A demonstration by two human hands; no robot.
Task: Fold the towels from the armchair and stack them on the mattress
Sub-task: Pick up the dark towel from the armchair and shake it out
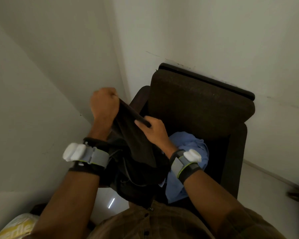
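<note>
Together, two hands (104,102) (152,131) clutch one dark towel (136,149) near one blue towel (193,147).

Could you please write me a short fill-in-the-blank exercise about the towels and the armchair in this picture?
1. The left hand and the right hand both grip the dark towel along its ____ edge.
2. The other towel, lying on the seat of the armchair, is ____ in colour.
3. The number of towels in view is ____.
Missing words: top; blue; two.
</note>
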